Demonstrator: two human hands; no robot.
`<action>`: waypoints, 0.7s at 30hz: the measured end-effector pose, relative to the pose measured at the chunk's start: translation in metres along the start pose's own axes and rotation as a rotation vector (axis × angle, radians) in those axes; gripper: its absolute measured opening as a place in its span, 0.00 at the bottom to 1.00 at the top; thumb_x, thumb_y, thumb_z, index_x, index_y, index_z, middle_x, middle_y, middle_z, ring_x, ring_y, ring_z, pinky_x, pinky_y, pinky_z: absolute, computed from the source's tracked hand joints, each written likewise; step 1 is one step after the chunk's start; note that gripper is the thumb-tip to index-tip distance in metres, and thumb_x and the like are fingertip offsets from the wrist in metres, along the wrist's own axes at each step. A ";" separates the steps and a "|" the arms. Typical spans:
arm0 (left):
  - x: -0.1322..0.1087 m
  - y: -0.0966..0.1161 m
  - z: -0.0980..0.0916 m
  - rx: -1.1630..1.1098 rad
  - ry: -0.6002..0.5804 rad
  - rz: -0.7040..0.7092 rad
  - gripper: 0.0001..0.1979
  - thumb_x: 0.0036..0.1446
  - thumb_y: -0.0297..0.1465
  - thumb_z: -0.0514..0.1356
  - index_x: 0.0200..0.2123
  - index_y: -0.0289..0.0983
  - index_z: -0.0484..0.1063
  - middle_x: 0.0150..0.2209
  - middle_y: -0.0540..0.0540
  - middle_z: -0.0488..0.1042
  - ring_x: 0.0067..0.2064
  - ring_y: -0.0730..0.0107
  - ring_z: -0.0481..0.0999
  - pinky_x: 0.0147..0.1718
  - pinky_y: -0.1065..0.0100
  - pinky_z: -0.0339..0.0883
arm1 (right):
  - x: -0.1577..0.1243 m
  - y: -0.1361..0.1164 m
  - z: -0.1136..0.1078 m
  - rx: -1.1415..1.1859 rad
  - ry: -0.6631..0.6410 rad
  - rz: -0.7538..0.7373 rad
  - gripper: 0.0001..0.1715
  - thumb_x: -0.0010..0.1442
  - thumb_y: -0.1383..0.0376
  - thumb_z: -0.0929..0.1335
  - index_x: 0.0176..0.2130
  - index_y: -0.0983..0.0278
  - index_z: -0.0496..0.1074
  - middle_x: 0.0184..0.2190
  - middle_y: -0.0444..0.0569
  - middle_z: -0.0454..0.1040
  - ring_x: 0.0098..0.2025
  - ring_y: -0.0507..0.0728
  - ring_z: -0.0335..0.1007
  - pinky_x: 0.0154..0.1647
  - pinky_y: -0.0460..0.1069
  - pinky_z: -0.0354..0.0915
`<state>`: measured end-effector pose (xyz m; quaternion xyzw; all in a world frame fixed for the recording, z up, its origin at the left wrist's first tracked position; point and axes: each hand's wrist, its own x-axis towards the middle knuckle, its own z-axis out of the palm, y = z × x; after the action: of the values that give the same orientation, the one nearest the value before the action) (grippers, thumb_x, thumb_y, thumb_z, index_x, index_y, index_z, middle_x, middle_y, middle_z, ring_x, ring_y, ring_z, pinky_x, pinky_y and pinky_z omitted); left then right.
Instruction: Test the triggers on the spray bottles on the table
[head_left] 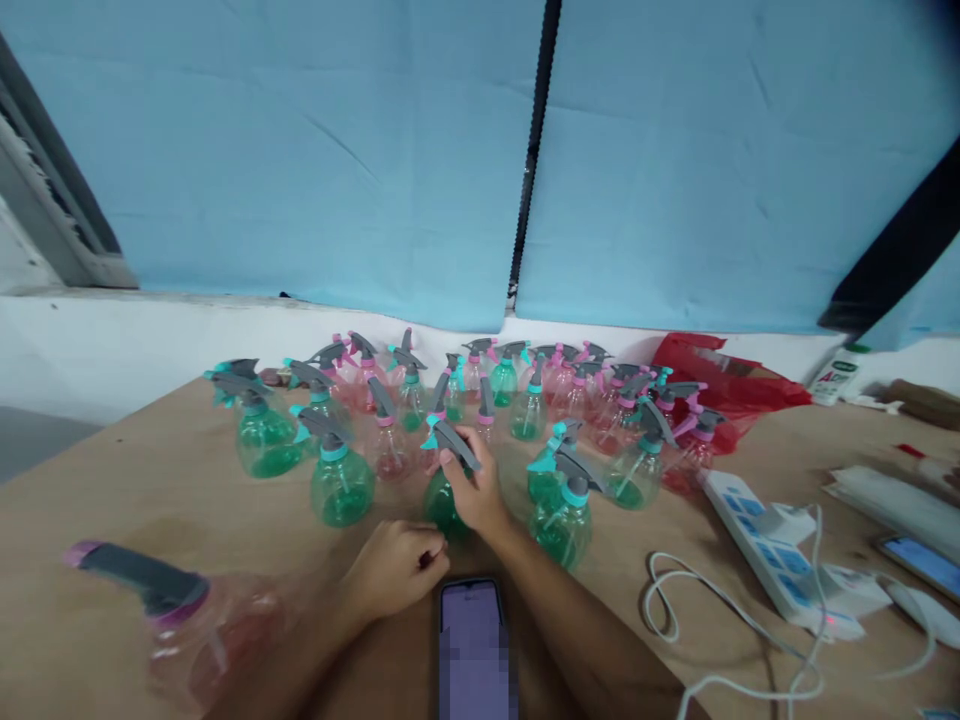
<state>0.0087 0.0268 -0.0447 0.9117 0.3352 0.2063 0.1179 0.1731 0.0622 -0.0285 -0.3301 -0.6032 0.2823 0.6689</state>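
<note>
My right hand [480,490] is wrapped around the neck of a spray bottle [444,503] with a green lower part, a teal collar and a grey trigger head. The bottle stands upright on the table, partly hidden by the hand. Just left of it, my left hand [401,565] lies on the wood in a loose fist, with nothing visible in it. A phone [471,625] with a lit screen lies between my forearms. Nearest on either side are a green spray bottle [343,488] to the left and another green spray bottle [564,525] to the right.
Several pink and green spray bottles [504,382] crowd the back of the wooden table [90,480]. A pink spray bottle [225,640] stands front left. On the right are a power strip [780,560] with white cables, a red plastic bag [739,385] and a white bottle [836,375].
</note>
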 end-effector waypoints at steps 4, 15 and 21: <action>0.001 0.001 0.000 0.012 0.003 -0.004 0.14 0.56 0.25 0.56 0.20 0.36 0.59 0.20 0.53 0.65 0.23 0.75 0.61 0.26 0.67 0.44 | 0.003 -0.020 0.002 -0.159 0.105 -0.204 0.09 0.67 0.61 0.67 0.46 0.61 0.73 0.37 0.48 0.76 0.39 0.57 0.75 0.43 0.52 0.72; -0.003 -0.006 0.010 -0.074 0.034 -0.066 0.08 0.59 0.29 0.58 0.30 0.38 0.78 0.33 0.45 0.80 0.36 0.63 0.76 0.36 0.67 0.66 | 0.019 -0.105 0.036 -0.163 0.001 -0.281 0.12 0.70 0.58 0.68 0.35 0.60 0.73 0.30 0.43 0.70 0.34 0.54 0.67 0.38 0.50 0.66; -0.005 -0.003 0.006 -0.201 -0.012 -0.138 0.10 0.62 0.32 0.62 0.45 0.39 0.81 0.45 0.46 0.81 0.48 0.57 0.77 0.47 0.62 0.73 | 0.030 -0.095 0.071 -0.108 -0.219 -0.206 0.17 0.69 0.57 0.69 0.30 0.61 0.68 0.29 0.40 0.67 0.32 0.51 0.64 0.34 0.46 0.61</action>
<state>0.0058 0.0254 -0.0529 0.8712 0.3741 0.2250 0.2246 0.1044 0.0333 0.0681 -0.2694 -0.7175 0.2136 0.6058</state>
